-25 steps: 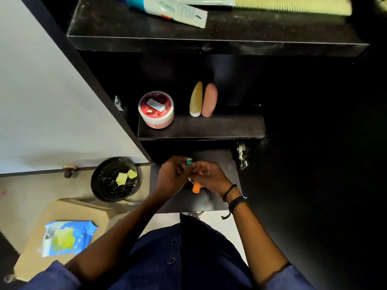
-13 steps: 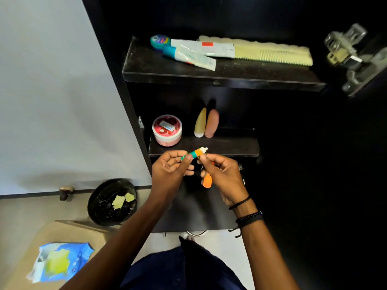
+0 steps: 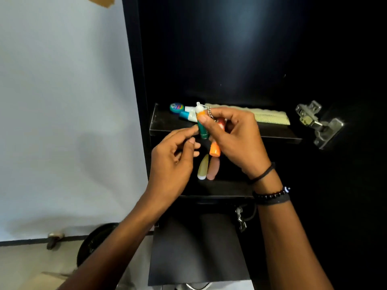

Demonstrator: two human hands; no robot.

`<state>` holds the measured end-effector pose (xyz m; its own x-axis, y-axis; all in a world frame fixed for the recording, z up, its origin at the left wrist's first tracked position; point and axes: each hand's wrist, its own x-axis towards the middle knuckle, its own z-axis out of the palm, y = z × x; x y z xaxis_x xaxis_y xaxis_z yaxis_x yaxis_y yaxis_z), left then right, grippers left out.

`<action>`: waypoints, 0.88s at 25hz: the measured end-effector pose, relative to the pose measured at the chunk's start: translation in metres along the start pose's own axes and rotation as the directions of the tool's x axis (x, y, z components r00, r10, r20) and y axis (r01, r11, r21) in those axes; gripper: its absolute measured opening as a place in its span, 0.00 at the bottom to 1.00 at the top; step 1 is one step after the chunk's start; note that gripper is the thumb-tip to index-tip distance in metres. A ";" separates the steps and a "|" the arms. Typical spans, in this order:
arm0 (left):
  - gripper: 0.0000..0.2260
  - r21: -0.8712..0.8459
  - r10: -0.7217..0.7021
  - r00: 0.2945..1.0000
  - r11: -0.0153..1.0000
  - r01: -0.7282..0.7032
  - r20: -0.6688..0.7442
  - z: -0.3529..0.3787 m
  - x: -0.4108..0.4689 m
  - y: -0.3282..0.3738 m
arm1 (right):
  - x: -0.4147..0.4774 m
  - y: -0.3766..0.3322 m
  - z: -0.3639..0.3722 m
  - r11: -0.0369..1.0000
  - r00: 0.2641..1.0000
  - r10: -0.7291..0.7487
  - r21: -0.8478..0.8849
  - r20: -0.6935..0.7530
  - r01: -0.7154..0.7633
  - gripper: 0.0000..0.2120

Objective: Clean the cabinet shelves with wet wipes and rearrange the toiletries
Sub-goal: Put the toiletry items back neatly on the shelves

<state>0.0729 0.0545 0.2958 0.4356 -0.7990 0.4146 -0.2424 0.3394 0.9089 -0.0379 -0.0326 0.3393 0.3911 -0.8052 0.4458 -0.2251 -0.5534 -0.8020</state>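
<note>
a: where is the small green-and-orange plastic tube with the white cap (image 3: 202, 125)?

b: held up in front of the upper black cabinet shelf (image 3: 167, 124), in the right hand (image 3: 237, 139). the thumb and curled fingers pinch it near the top. a short metal chain (image 3: 210, 113) ties it to an orange-capped little tube (image 3: 215, 149) that hangs below the palm. there's a red piece (image 3: 221, 124) between them that i can't make out.

a: and the left hand (image 3: 173, 162)?

b: loosely curled, gripping nothing. its forefinger tip just touches the green end.

a: how will it handle?

b: i'd judge it light and stiff, smooth plastic, a bit slippery. the chained pieces will likely swing, so take the whole bunch round the bodies, not by the cap or chain. then lay it flat beside the pale ridged comb (image 3: 270, 118).
</note>
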 end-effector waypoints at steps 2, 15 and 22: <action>0.15 0.060 0.018 0.999 0.998 -0.020 0.032 -0.005 0.020 0.006 | 0.027 -0.016 -0.006 0.964 0.990 -0.133 -0.227 0.038 0.138 0.09; 0.12 -0.079 -0.106 0.990 0.990 0.114 0.096 -0.027 0.053 0.046 | 0.061 -0.055 0.025 0.987 0.974 -0.143 0.045 -0.178 0.153 0.16; 0.11 -0.140 0.184 0.983 0.973 -0.184 -0.013 -0.041 0.065 0.106 | 0.046 -0.124 -0.008 0.909 0.978 -0.175 0.364 -0.109 0.203 0.28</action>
<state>0.1110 0.0592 0.4206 0.3946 -0.7166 0.5752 -0.1948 0.5465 0.8145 0.0008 -0.0028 0.4620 0.3249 -0.7142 0.6200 0.1994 -0.5891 -0.7831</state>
